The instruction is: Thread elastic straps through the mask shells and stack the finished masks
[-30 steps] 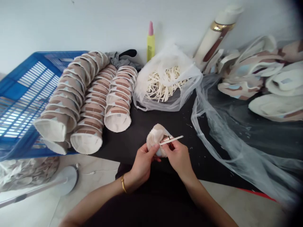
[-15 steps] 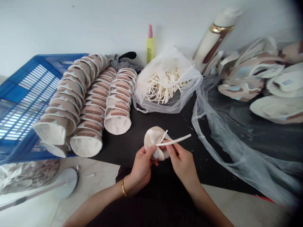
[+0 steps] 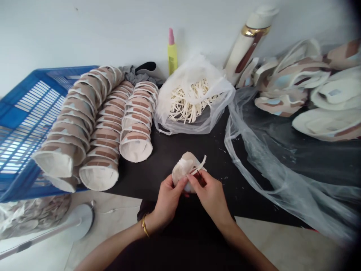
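no brand, label or writing can be read anywhere, not even on the yellow bottle point(image 3: 172, 56) with its pink cap at twelve o'clock against the wall.

the left hand point(image 3: 168, 198) and the right hand point(image 3: 211, 195) meet at the near edge of the black table point(image 3: 169, 158), just in front of the person. between them sits one small cream fabric cup point(image 3: 184, 171). the left thumb and fingers point(image 3: 180, 183) pinch its lower rim, and the right fingers point(image 3: 194, 180) are pressed together on a cream strip point(image 3: 200, 164) that lies across the cup and sticks up toward one o'clock.

at ten o'clock lie three rows of nested cups point(image 3: 107, 124), tan and cream, too many in each row to count; the leftmost row rests on one blue plastic crate point(image 3: 25, 113). at twelve o'clock one clear plastic bag point(image 3: 194, 101) holds a heap of loose cream strips, uncounted. behind it one white and gold cylinder point(image 3: 248, 37) leans on the wall. at two o'clock a pile of larger moulded pads point(image 3: 310, 90) lies on the table, with one loose sheet of clear plastic point(image 3: 267, 169) trailing from it toward four o'clock. a gold bangle point(image 3: 144, 226) is on the left wrist.
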Demonstrator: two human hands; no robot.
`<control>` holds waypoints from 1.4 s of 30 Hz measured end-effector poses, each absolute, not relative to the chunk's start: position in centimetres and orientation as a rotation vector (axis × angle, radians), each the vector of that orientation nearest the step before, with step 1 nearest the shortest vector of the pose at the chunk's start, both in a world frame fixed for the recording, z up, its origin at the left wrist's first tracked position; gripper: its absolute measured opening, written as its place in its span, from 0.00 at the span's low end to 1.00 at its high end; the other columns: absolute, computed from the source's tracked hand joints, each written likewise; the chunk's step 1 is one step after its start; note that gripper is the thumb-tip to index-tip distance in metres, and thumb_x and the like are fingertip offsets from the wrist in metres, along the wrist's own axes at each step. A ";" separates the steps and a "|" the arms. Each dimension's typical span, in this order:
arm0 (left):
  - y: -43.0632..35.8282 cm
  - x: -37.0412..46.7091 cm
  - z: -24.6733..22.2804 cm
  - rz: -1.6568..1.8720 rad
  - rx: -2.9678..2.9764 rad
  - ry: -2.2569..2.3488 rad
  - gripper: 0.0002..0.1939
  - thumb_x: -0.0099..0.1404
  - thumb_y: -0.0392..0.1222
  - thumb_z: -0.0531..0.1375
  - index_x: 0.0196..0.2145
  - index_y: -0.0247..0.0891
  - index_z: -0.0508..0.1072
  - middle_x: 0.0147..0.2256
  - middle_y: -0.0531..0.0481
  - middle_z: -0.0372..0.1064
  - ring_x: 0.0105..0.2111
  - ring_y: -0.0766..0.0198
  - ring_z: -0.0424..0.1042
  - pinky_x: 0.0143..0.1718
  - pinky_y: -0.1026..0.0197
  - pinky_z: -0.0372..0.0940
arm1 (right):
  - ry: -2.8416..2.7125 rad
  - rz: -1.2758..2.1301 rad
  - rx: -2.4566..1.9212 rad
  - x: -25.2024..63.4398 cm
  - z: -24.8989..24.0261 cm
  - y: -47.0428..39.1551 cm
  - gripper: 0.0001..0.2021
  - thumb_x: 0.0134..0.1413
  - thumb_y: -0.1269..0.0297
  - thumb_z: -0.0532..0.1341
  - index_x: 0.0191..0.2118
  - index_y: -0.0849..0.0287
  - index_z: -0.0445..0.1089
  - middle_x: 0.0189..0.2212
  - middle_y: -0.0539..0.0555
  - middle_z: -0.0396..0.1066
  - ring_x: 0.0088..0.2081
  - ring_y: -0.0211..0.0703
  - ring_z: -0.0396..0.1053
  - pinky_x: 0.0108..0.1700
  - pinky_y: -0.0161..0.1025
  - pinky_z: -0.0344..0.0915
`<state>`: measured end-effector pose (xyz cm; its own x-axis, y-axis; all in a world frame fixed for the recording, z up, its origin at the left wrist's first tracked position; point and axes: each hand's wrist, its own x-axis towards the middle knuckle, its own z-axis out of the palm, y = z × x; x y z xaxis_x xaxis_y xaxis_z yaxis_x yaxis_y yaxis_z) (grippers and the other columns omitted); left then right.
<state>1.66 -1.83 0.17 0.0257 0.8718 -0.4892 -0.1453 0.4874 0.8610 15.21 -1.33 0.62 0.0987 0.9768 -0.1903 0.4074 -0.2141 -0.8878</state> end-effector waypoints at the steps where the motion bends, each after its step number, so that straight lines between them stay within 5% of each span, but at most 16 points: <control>1: -1.8 1.3 0.4 0.865 0.856 1.336 0.15 0.64 0.52 0.64 0.36 0.36 0.76 0.31 0.49 0.72 0.29 0.64 0.67 0.31 0.62 0.64 | -1.346 1.102 -1.723 15.3 0.7 -1.3 0.14 0.59 0.52 0.61 0.34 0.57 0.74 0.26 0.50 0.75 0.26 0.41 0.70 0.30 0.35 0.64; 6: -0.3 -1.8 2.0 0.677 1.699 1.365 0.16 0.70 0.46 0.57 0.26 0.39 0.74 0.27 0.48 0.67 0.32 0.60 0.63 0.38 0.59 0.58 | -1.257 1.308 -1.612 15.9 1.0 -0.8 0.14 0.54 0.54 0.64 0.40 0.58 0.76 0.27 0.50 0.76 0.28 0.43 0.73 0.31 0.35 0.68; 9: 1.5 -2.9 2.7 0.682 1.728 1.334 0.11 0.69 0.48 0.58 0.35 0.40 0.77 0.34 0.46 0.70 0.37 0.57 0.65 0.40 0.58 0.60 | -1.325 1.359 -1.581 16.5 1.0 -0.7 0.15 0.52 0.58 0.63 0.43 0.58 0.78 0.25 0.49 0.73 0.27 0.42 0.72 0.31 0.35 0.68; 12: 3.2 -2.8 3.0 0.637 1.578 1.111 0.17 0.66 0.49 0.61 0.49 0.41 0.75 0.48 0.42 0.69 0.47 0.53 0.68 0.46 0.57 0.64 | -1.435 1.281 -1.578 17.3 0.7 -1.3 0.16 0.51 0.61 0.62 0.46 0.56 0.78 0.28 0.50 0.75 0.30 0.42 0.73 0.34 0.36 0.70; 17: 4.3 -1.6 3.6 0.582 1.637 1.096 0.20 0.59 0.49 0.67 0.48 0.41 0.77 0.45 0.43 0.69 0.47 0.52 0.66 0.52 0.52 0.63 | -1.538 1.085 -1.502 18.3 0.3 -2.3 0.13 0.52 0.64 0.62 0.43 0.54 0.78 0.41 0.54 0.77 0.35 0.43 0.75 0.38 0.38 0.73; 20: 4.2 -1.0 3.7 0.547 1.688 1.095 0.18 0.54 0.48 0.70 0.43 0.41 0.80 0.42 0.44 0.70 0.45 0.52 0.66 0.50 0.54 0.64 | -1.539 1.015 -1.538 18.4 0.2 -2.5 0.10 0.54 0.64 0.62 0.41 0.54 0.78 0.39 0.54 0.77 0.36 0.44 0.75 0.38 0.38 0.73; 23: 3.4 -0.6 3.5 0.515 1.429 1.110 0.15 0.59 0.48 0.67 0.42 0.40 0.79 0.33 0.48 0.71 0.30 0.62 0.68 0.32 0.62 0.66 | -1.500 0.994 -1.619 18.2 0.1 -2.5 0.10 0.56 0.62 0.61 0.41 0.55 0.78 0.33 0.53 0.76 0.32 0.43 0.74 0.35 0.37 0.70; 26: 2.3 -0.2 3.2 0.536 1.140 1.179 0.14 0.61 0.49 0.66 0.41 0.37 0.77 0.27 0.52 0.68 0.17 0.71 0.61 0.18 0.67 0.56 | -1.492 1.038 -1.572 18.1 0.0 -2.5 0.11 0.60 0.58 0.59 0.36 0.56 0.77 0.29 0.52 0.74 0.30 0.41 0.71 0.34 0.36 0.68; 33: 0.6 0.7 3.0 0.784 0.662 1.136 0.19 0.52 0.45 0.73 0.39 0.34 0.77 0.34 0.46 0.75 0.28 0.65 0.71 0.24 0.66 0.67 | -1.375 1.020 -1.616 18.2 0.3 -1.9 0.18 0.63 0.53 0.59 0.25 0.56 0.68 0.21 0.47 0.65 0.24 0.37 0.63 0.28 0.34 0.59; 42: 0.9 0.3 3.0 0.809 0.643 1.107 0.20 0.55 0.41 0.70 0.45 0.33 0.77 0.39 0.43 0.78 0.36 0.59 0.75 0.32 0.62 0.71 | -1.707 0.938 -1.420 20.0 3.5 -2.3 0.13 0.66 0.60 0.56 0.31 0.54 0.72 0.28 0.49 0.71 0.29 0.38 0.68 0.32 0.35 0.61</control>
